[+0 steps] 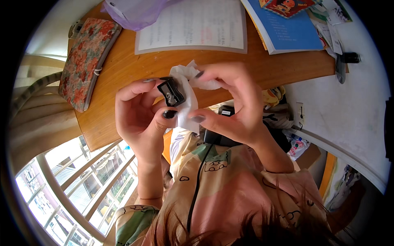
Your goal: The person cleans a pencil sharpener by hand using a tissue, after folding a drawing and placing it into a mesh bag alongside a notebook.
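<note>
Near the middle of the view, my left hand [141, 113] holds a small black pencil sharpener [170, 92] between its fingers and thumb, with the blade side facing up. A crumpled white tissue [188, 106] lies against the sharpener's right side and hangs down below it. My right hand [237, 104] pinches the tissue, its forefinger at the upper part and its thumb near the hanging edge. Both hands are raised over the near edge of the wooden desk [123, 67].
On the desk lie a floral zip pouch [86, 61] at left, a purple plastic bag [132, 13], a written sheet in a clear cover [190, 27] and a blue book [286, 30] at right. A barred window [92, 184] is at lower left, a white wall [354, 101] at right.
</note>
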`<state>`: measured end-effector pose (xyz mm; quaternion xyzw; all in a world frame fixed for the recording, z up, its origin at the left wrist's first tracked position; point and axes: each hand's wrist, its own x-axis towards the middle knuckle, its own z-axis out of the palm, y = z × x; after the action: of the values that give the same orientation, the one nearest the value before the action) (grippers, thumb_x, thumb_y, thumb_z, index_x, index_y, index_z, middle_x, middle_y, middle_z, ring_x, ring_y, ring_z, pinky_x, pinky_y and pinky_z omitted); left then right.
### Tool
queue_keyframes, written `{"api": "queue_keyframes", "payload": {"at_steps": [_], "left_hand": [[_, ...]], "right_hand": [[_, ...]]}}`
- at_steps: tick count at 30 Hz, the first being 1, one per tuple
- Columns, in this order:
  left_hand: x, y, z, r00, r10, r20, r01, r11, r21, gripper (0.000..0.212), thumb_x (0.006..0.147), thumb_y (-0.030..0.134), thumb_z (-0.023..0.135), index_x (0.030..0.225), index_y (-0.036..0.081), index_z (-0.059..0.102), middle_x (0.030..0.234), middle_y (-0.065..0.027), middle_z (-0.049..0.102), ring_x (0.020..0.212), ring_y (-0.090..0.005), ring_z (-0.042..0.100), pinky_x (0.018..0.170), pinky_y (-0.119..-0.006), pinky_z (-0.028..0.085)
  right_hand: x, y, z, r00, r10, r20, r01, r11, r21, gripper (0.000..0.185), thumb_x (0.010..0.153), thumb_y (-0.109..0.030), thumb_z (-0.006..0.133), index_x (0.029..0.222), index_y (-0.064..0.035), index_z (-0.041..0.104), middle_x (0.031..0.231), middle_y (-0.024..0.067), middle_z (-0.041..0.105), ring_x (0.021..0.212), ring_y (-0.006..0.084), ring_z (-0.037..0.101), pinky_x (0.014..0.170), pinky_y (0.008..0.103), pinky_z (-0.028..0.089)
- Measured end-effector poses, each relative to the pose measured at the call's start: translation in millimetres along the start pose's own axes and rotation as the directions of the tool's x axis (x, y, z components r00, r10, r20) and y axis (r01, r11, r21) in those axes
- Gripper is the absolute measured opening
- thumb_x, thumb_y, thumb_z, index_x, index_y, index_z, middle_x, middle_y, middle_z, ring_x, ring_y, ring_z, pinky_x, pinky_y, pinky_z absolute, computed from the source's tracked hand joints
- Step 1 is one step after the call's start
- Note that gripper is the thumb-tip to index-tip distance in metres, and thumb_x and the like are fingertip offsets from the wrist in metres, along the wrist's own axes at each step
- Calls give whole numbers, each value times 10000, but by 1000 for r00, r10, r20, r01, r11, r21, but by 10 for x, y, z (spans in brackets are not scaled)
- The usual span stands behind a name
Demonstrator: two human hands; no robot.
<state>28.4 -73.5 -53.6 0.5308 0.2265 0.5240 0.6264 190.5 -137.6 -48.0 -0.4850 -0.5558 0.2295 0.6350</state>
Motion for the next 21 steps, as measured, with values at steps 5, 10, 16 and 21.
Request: {"api": "queue_keyframes", "payload": {"at_steps": [5,10,16,21], "left_hand": [[-7,68,79,998,59,35,-61,997,41,556,837,143,741,1238,-79,425,1167,-259,571,1058,-293,631,813,-336,590],[-1,132,110,997,68,32,-71,993,97,596,851,134,722,1288,-94,387,1173,-273,567,1077,-330,621,819,-340,589],[-3,144,145,989,125,80,-135,980,144,622,875,127,692,1335,-91,336,1172,-272,560,1107,-357,603,847,-353,580],[-19,131,202,990,117,76,-118,993,5,615,873,105,689,1336,-90,334,1171,-273,559,1103,-357,605,867,-364,570]], "right_hand": [[-9,-51,47,952,292,91,-302,854,425,458,825,-22,719,1241,20,531,1230,116,589,1111,191,599,949,297,498],[19,-84,-6,975,219,-40,-192,918,347,417,841,49,664,1233,56,522,1236,149,587,1114,203,596,924,314,517],[124,-222,-183,973,-218,79,227,964,-141,329,782,46,705,1092,72,596,1057,177,625,932,211,619,768,299,521],[179,-294,-120,935,-338,111,355,899,-257,330,695,72,711,1015,37,642,961,149,646,800,215,622,662,286,501]]}}
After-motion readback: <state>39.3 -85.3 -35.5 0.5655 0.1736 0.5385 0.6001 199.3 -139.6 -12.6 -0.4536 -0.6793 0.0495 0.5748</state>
